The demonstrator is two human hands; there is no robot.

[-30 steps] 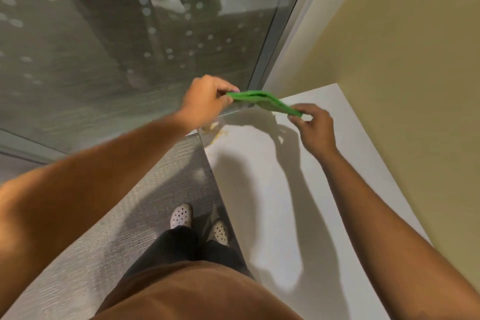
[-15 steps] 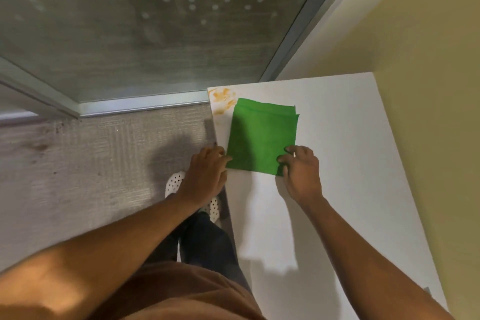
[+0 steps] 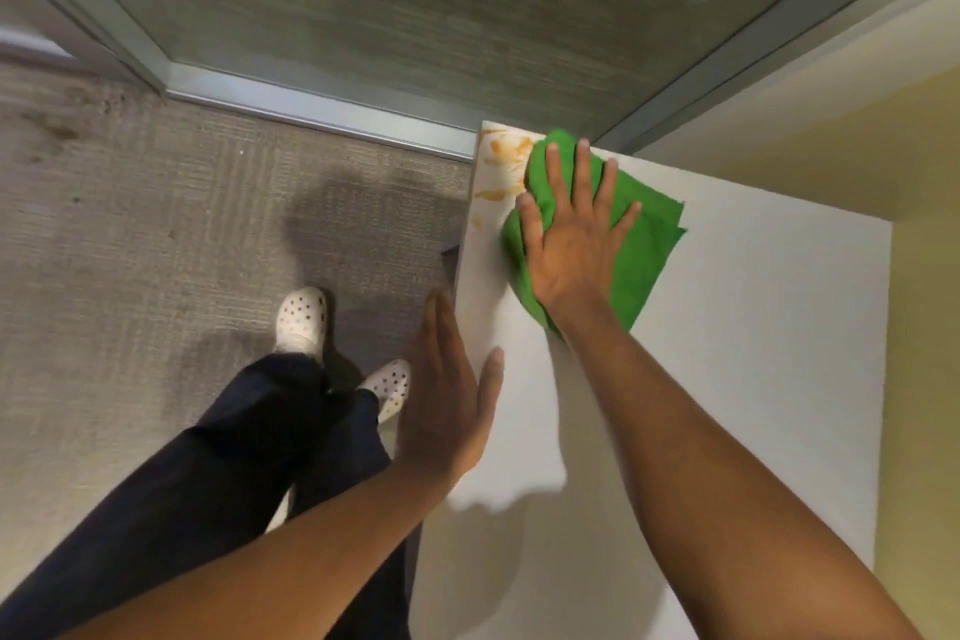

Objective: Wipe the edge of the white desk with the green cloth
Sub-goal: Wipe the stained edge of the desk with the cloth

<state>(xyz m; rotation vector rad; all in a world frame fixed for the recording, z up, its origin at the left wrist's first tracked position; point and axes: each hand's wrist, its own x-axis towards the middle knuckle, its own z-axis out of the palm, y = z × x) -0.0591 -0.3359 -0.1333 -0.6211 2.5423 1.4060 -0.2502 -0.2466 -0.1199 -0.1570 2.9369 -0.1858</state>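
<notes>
The green cloth (image 3: pixel 644 244) lies bunched on the white desk (image 3: pixel 753 353) near its far left corner. My right hand (image 3: pixel 571 234) presses flat on the cloth with its fingers spread. Orange smears (image 3: pixel 506 156) mark the desk's corner just left of the cloth, and the cloth's far tip touches them. My left hand (image 3: pixel 452 395) rests flat against the desk's left edge, thumb on the top surface, holding nothing.
A glass wall with a metal frame (image 3: pixel 322 114) runs along the far side. A yellow wall (image 3: pixel 924 276) borders the desk on the right. Grey carpet (image 3: pixel 156 250) lies to the left, with my legs and white shoes (image 3: pixel 301 322) beside the desk.
My right hand has moved on top of the cloth and pushed it toward the far corner, bunching it. My left hand let go of the cloth and now rests on the desk's edge.
</notes>
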